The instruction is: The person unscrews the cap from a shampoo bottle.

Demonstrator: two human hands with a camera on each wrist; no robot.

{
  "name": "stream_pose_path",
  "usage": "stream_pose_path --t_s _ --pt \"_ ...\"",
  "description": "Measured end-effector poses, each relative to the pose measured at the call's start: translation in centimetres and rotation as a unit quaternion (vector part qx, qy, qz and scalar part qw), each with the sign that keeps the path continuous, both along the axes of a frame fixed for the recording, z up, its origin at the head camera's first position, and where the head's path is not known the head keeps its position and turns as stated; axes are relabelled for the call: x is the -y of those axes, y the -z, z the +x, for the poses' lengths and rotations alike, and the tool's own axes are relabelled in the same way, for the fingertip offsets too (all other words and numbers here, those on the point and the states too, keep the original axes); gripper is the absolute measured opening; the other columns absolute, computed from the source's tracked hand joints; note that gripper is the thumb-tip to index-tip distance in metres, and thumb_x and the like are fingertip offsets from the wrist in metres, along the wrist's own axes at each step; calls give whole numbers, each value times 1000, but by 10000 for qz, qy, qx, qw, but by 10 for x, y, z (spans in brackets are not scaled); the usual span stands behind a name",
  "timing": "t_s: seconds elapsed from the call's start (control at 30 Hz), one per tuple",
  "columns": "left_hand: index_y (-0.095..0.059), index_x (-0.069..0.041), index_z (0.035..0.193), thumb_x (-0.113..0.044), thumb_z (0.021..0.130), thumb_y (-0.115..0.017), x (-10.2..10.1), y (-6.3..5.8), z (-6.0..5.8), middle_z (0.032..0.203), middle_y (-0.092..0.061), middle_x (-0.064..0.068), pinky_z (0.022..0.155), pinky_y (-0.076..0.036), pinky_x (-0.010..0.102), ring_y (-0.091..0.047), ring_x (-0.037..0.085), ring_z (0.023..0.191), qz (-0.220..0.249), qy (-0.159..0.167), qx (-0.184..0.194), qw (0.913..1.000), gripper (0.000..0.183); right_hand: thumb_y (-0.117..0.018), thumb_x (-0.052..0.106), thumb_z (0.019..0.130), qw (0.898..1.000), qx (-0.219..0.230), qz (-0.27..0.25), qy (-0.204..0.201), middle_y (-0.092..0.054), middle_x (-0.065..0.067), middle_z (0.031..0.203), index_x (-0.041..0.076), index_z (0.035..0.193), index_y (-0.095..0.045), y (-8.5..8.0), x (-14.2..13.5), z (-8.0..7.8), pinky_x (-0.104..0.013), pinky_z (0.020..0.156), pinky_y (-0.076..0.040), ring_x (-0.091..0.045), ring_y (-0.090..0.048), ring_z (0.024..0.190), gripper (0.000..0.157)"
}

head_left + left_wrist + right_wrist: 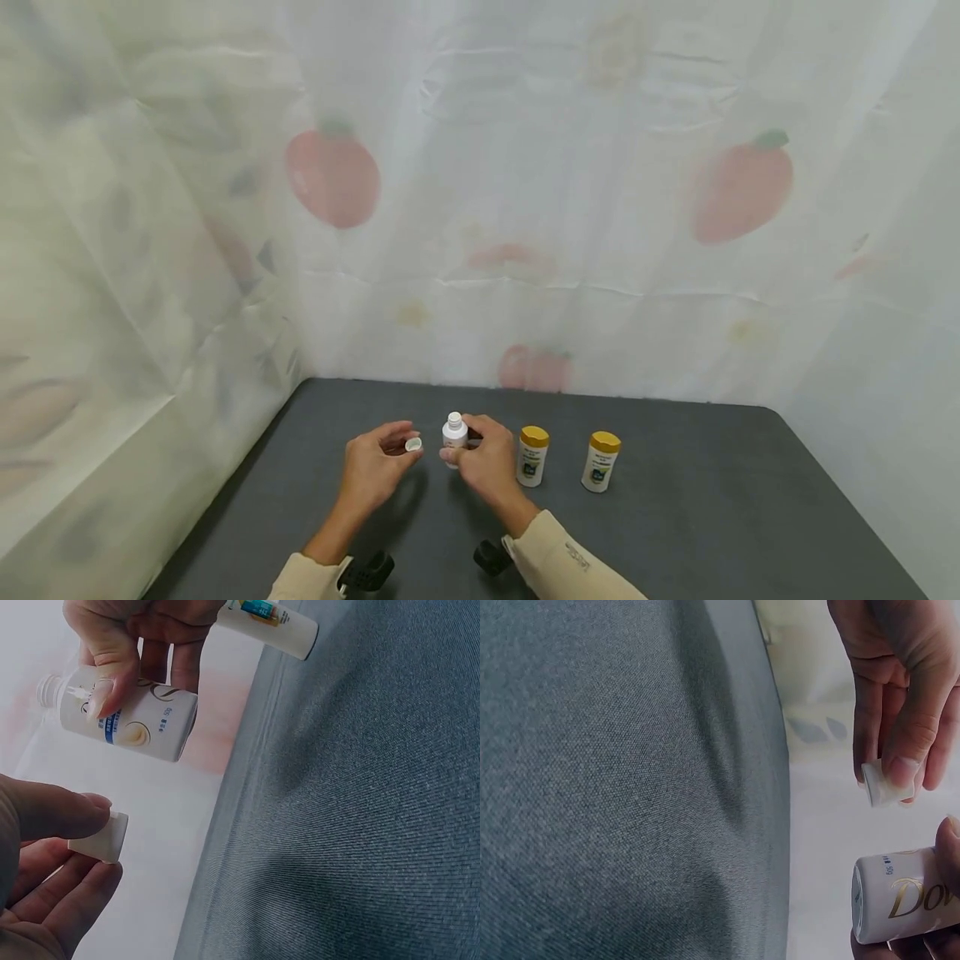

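Observation:
My left hand [377, 467] pinches a small white cap [413, 445] between thumb and fingers, its hollow side showing in the head view. Just to the right, my right hand [489, 461] grips a small white bottle [454, 433], upright and uncapped, with a bare threaded neck. In the left wrist view the bottle [142, 716] carries a blue band and small print, with the right thumb pressed on its label. Gold "Dove"-like lettering shows on the bottle [907, 896] in the right wrist view. Cap and bottle are apart, both held above the dark table.
Two white bottles with yellow caps stand on the grey table [690, 500]: a nearer bottle [532, 457] right beside my right hand, and another bottle [601, 462] farther right. A pale curtain [600, 333] with fruit prints hangs behind the table and along its left side.

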State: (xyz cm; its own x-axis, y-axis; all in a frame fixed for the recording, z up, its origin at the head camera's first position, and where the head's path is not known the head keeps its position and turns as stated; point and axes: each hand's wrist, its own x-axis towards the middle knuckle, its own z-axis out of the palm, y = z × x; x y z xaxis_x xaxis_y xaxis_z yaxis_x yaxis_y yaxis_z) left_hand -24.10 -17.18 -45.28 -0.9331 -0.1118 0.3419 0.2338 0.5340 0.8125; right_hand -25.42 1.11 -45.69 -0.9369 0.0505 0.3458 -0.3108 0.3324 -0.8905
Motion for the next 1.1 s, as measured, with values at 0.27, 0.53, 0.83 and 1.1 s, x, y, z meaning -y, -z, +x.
stream_pose_path --t_s 0.27,0.53,0.83,1.1 --pt "-76 0 119 -1 80 -87 2 7 -1 105 -81 14 79 -65 34 -79 29 98 22 24 24 10000 41 -93 6 74 9998 85 155 33 -75 -7 98 6 113 -79 7 5 -3 -38 84 -65 -23 -75 96 41" --pt "-76 1 118 0 80 -87 2 10 -4 103 -81 15 78 -65 33 -79 30 96 30 -6 6 10000 40 -94 5 71 9995 12 280 123 -75 -7 96 5 109 -80 11 7 -6 -38 83 -64 -22 -75 93 41" --pt "-77 -2 118 -1 79 -88 2 18 -9 102 -82 11 79 -65 33 -79 27 96 -68 -104 176 9998 40 -95 6 70 9987 128 466 188 -76 -7 96 5 110 -80 17 8 -11 -40 84 -62 -20 -72 91 43" --pt "-75 2 120 -1 80 -87 1 20 -13 103 -82 11 80 -65 35 -79 27 96 -83 -44 334 9994 41 -95 6 70 9983 191 508 215 -76 -6 95 4 111 -80 19 6 -14 -38 82 -58 -19 -69 89 43"
